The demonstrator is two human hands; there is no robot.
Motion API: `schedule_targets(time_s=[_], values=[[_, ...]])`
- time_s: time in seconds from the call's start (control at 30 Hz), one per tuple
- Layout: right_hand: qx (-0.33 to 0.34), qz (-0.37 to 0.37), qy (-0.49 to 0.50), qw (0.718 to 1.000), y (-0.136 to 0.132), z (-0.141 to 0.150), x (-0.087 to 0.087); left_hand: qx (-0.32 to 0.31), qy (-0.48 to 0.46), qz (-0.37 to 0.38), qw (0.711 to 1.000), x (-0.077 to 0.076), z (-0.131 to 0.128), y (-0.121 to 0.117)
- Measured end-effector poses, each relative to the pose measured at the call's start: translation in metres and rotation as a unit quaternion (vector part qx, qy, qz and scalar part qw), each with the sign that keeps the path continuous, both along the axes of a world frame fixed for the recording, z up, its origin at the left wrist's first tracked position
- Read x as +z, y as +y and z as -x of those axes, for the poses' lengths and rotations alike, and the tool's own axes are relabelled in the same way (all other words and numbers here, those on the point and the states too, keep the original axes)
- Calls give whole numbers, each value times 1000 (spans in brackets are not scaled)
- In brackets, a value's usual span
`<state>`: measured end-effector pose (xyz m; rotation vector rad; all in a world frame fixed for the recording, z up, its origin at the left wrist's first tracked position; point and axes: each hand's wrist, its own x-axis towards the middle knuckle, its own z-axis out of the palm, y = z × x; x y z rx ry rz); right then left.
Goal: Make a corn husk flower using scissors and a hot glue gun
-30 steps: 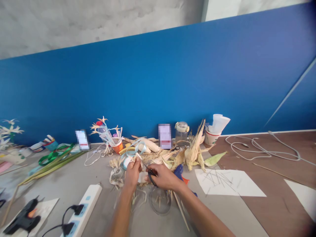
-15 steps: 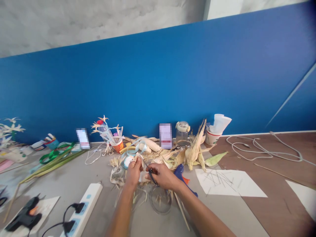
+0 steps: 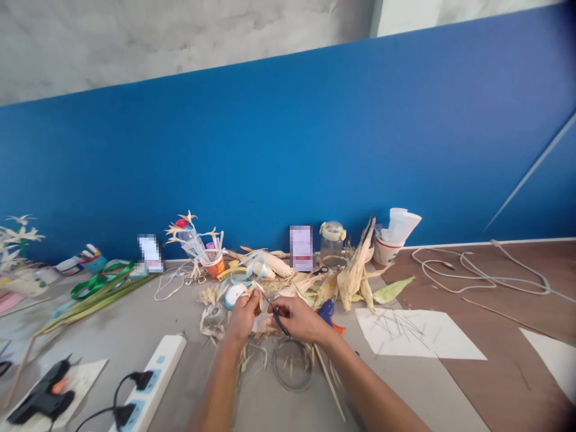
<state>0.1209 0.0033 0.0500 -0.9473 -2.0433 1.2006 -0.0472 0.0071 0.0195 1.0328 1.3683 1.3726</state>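
My right hand [image 3: 297, 319] is closed round the dark handles of a pair of scissors [image 3: 281, 322]. Their blades point up and left, toward my left hand [image 3: 244, 313]. Between the fingertips of that hand is a small pale piece of corn husk [image 3: 259, 291], close to the scissor tips. Its far end is too small to make out. Behind and below both hands lies a heap of dried corn husks [image 3: 310, 285], with a roll of pale blue ribbon [image 3: 234, 294] just beyond my left hand. A wire ring [image 3: 292, 389] rests on the table under my right wrist.
A blue glue gun [image 3: 327, 312] lies partly behind my right forearm. Thin wires cross a paper sheet [image 3: 450, 336] on the right. A power strip [image 3: 153, 384] and a black glue gun [image 3: 45, 393] lie at left. Cups, a jar [image 3: 333, 243] and a phone [image 3: 301, 247] line the blue partition.
Both hands stay almost in place. My right hand and the scissors have shifted very slightly to the right, and the husk piece in my left fingers has turned a little.
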Motion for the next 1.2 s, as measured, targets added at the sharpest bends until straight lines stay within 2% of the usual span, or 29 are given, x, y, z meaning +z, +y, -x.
schedule_targets(time_s=[0.07, 0.27, 0.67, 1.03, 1.2], values=[[7, 5, 2, 1000, 2, -3, 1, -52, 14, 11, 998, 5, -1, -2], [47, 41, 12, 998, 10, -11, -1, -105, 30, 15, 994, 20, -3, -8], [77, 94, 73, 990, 11, -10, -6, -110, 49, 23, 992, 16, 1, -7], [86, 57, 61, 993, 11, -15, 2, -115, -15, 5, 993, 17, -1, -8], [49, 40, 50, 997, 12, -14, 2, -109, -62, -15, 992, 18, -1, -9]])
